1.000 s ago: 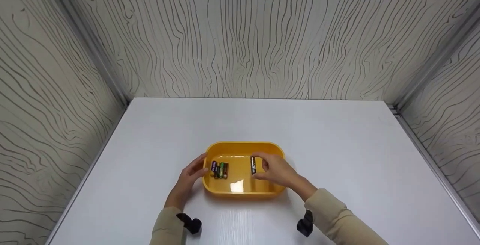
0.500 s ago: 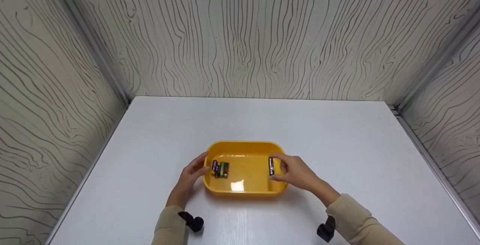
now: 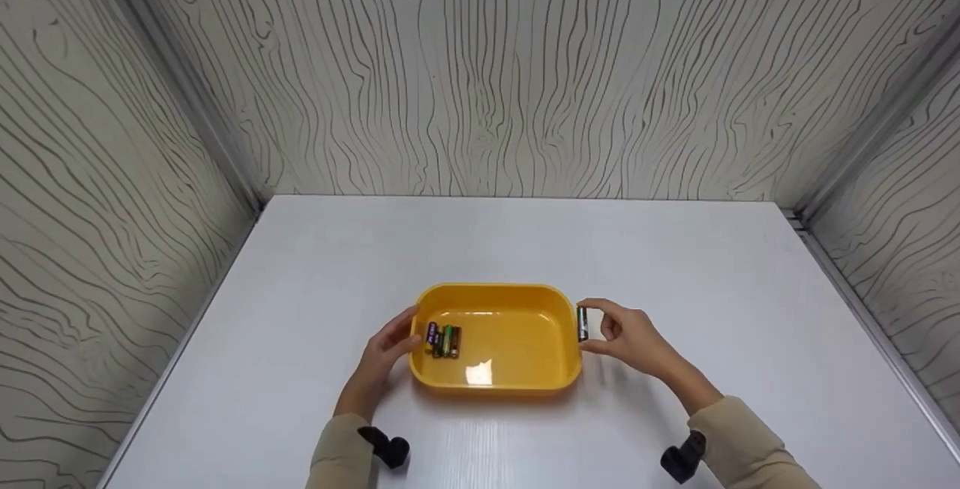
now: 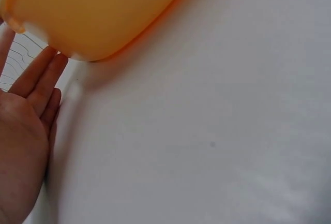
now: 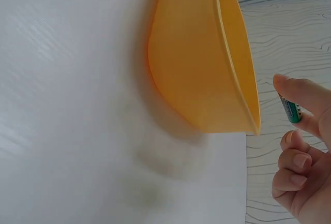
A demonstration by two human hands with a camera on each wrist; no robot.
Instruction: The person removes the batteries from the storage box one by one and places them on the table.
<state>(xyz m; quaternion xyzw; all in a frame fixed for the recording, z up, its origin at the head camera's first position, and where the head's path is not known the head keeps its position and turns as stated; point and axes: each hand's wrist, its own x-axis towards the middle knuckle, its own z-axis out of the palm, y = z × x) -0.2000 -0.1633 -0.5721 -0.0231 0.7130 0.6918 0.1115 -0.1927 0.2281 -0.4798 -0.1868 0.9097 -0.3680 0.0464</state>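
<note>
Head view: the right hand (image 3: 630, 339) pinches a battery (image 3: 583, 324) just beside the yellow tub (image 3: 491, 388); the left hand (image 3: 381, 350) grips its opposite end, near more batteries (image 3: 447, 341) inside.

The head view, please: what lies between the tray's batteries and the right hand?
In the head view: bare tray floor, right wall, then the held battery.

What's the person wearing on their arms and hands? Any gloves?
No gloves: the left hand and right hand are bare. Both the left sleeve and right sleeve are long and beige. A small black gadget sticks out by each cuff, left and right.
</note>
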